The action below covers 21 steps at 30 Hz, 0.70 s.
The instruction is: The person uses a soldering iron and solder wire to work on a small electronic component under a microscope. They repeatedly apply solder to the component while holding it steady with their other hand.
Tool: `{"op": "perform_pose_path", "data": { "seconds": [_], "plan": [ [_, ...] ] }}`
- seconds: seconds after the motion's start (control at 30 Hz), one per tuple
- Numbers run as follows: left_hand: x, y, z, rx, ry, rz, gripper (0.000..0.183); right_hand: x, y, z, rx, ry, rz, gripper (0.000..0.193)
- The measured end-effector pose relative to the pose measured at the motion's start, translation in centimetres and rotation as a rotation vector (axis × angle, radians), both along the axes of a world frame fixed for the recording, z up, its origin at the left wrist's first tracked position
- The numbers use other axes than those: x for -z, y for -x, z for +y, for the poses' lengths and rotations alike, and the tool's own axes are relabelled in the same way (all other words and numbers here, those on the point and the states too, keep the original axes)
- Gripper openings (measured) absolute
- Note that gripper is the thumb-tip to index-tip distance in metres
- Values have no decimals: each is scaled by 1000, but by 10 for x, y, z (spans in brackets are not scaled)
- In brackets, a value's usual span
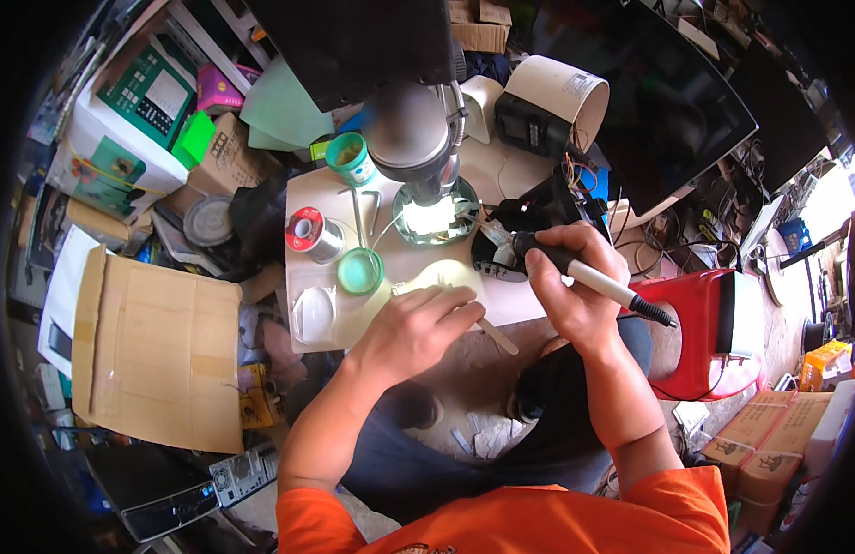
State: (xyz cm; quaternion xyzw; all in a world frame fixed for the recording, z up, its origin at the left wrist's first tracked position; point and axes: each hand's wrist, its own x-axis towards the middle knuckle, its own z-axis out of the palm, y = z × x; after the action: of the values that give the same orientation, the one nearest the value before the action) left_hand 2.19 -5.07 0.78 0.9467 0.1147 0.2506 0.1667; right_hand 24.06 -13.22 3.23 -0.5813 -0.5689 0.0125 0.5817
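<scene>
My right hand (580, 282) grips a soldering iron (601, 280) with a black grip and a white handle. Its metal tip points left, toward a brightly lit round dish (435, 220). Over that dish hangs a grey lamp or scope head (413, 138). My left hand (418, 328) is at the near edge of the white table (303, 198), fingers bent together; whatever they pinch is hidden. By its fingertips a flat wooden stick (499, 338) juts over the table edge. Left of the dish are a solder spool (315, 237) with a red end and a small green jar (361, 270).
A green tub (351, 159) stands farther back, with thin metal tools (361, 217) before it. A clear plastic lid (314, 316) lies at the table's left. A red stool (695, 332) is at the right, and an open cardboard box (164, 346) at the left.
</scene>
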Motion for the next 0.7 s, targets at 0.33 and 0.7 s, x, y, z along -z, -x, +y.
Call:
{"op": "perform_pose_path", "data": {
  "seconds": [0.33,0.7],
  "plan": [
    [-16,54,24,-71,951,-536,37,3,10,9,-62,96,2,19],
    [-22,58,68,-275,1087,-720,20,9,8,16,-47,27,-65,23]
  ]
}}
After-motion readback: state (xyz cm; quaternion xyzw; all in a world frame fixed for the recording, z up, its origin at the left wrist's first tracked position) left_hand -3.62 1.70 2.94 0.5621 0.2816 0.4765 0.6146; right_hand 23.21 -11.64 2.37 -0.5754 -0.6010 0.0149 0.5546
